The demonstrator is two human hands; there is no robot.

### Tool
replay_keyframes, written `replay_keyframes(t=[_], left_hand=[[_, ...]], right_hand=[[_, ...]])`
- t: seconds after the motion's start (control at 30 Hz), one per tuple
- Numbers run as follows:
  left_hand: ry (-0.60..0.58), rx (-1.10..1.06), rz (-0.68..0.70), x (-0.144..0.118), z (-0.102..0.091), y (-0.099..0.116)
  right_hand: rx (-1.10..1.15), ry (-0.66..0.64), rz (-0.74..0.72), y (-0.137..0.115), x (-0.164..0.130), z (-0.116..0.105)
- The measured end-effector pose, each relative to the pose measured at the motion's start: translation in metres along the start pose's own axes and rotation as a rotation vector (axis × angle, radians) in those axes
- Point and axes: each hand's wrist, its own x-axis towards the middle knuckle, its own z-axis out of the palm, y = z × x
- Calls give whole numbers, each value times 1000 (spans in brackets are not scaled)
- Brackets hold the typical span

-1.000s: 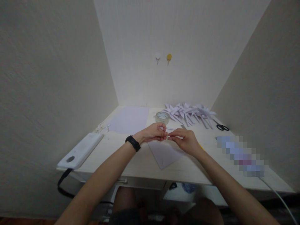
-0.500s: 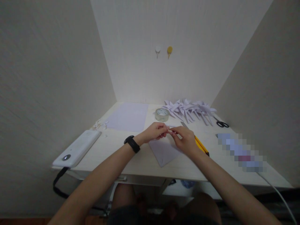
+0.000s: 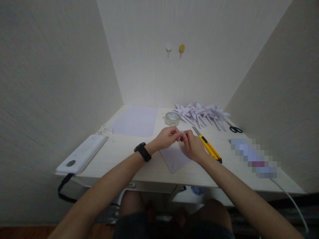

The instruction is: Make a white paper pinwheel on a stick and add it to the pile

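My left hand (image 3: 167, 136) and my right hand (image 3: 193, 145) meet fingertip to fingertip above the middle of the desk (image 3: 139, 166). Both pinch a small pale piece (image 3: 181, 134), too small to make out. A folded sheet of white paper (image 3: 173, 158) lies flat under my hands. A black band (image 3: 142, 151) is on my left wrist. A yellow utility knife (image 3: 208, 148) lies just right of my right hand.
A roll of clear tape (image 3: 171, 118) and a pile of folded paper shapes (image 3: 201, 114) sit at the back, black scissors (image 3: 234, 129) to their right. A flat white sheet (image 3: 136, 121) lies back left, a white device (image 3: 82, 154) at the left edge, paper scraps (image 3: 105, 129) beside it.
My hands have drawn closer together and the right hand has shifted left, uncovering the yellow utility knife. The view has tilted slightly downward.
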Motion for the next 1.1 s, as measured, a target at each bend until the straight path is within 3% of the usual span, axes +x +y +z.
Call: replay_keyframes(t=[0.43, 0.6, 0.83, 1.1], left_hand=[[50, -22, 48, -1, 3, -3], [-20, -27, 51, -1, 4, -4], [-34, -72, -52, -3, 11, 2], [-27, -31, 64, -6, 12, 2]], right_hand=[[163, 45, 51, 3, -1, 2], [183, 61, 62, 3, -2, 1], [122, 103, 22, 4, -2, 2], [176, 115, 46, 5, -2, 5]])
